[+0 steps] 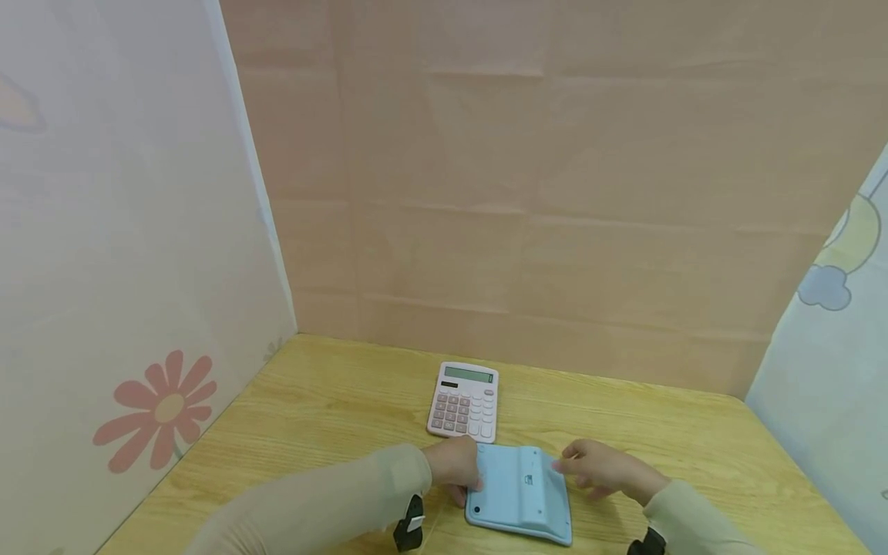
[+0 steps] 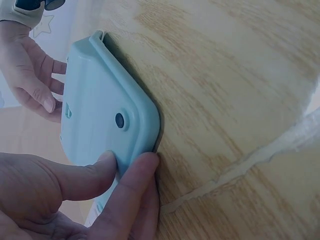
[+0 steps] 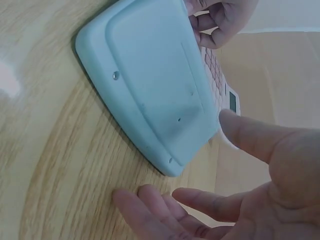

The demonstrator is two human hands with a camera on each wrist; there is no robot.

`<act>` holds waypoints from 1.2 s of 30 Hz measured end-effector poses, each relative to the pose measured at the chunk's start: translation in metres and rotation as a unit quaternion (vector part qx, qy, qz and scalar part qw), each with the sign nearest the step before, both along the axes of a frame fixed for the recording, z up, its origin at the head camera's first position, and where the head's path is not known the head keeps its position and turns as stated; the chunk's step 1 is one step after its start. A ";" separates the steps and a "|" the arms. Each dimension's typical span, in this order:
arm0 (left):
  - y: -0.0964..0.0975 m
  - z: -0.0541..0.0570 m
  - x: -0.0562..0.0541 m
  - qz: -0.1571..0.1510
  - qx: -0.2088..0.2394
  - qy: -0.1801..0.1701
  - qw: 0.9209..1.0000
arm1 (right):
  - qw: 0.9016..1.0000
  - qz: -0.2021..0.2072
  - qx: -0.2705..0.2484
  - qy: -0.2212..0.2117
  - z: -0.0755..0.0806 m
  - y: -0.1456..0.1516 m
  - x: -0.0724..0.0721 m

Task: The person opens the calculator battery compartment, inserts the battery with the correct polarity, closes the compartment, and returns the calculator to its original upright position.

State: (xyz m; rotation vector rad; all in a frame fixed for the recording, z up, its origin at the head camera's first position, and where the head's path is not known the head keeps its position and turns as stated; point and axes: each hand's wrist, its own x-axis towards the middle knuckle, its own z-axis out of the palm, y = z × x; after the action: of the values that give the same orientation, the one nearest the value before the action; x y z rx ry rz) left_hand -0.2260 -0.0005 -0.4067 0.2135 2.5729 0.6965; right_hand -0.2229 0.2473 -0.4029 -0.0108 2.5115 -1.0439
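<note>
A light blue calculator [image 1: 501, 493] lies back side up on the wooden table, its screws, a dark round foot and a raised ridge showing. My left hand [image 1: 454, 466] pinches its left edge, thumb on the back and fingers at the side, as the left wrist view shows. Beside the right edge is my right hand [image 1: 603, 469], fingers spread and loosely bent, with nothing in its grasp; its thumb [image 3: 245, 135] overlaps the calculator's corner in the head view. Just beyond lies a pink calculator [image 1: 463, 401], face up, a 0 on its display.
The wooden table [image 1: 347, 401] meets a tan papered wall [image 1: 486, 231] at the back. A pale panel with a red flower [image 1: 166, 408] stands at the left, and another printed panel [image 1: 832, 370] at the right.
</note>
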 end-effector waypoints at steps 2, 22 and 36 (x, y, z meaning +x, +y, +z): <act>0.000 -0.001 0.000 0.001 -0.001 0.001 1.000 | 1.000 -0.006 -0.008 -0.006 0.000 -0.003 0.001; 0.000 0.000 0.001 0.029 0.039 -0.009 0.999 | 0.999 -0.038 -0.010 -0.031 -0.008 -0.027 0.001; -0.003 -0.002 -0.009 0.055 0.069 -0.052 0.995 | 0.998 -0.024 -0.030 -0.050 -0.005 -0.022 0.000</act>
State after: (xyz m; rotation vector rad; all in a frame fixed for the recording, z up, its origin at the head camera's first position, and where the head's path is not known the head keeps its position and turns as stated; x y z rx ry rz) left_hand -0.2348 -0.0031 -0.4088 0.0771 2.4542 0.9048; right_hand -0.2225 0.2251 -0.4083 0.0821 2.4010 -1.1092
